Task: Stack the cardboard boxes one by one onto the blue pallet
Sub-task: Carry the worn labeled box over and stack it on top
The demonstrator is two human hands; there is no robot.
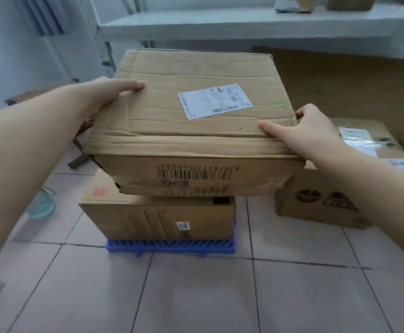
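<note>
A large creased cardboard box [191, 131] with a white shipping label and a printed barcode on its near side sits on top of a smaller cardboard box [157, 217]. That lower box rests on the blue pallet [172, 246] on the tiled floor. My left hand [104, 94] grips the top box's left edge, thumb on the lid. My right hand [304, 131] grips its right near corner, thumb on the lid. The top box overhangs the lower one on the right.
Another cardboard box [321, 198] stands on the floor to the right, with more boxes behind it. A grey metal shelf [244, 22] runs overhead at the back. A teal object [42, 205] lies on the floor at left. Tiled floor extends in front.
</note>
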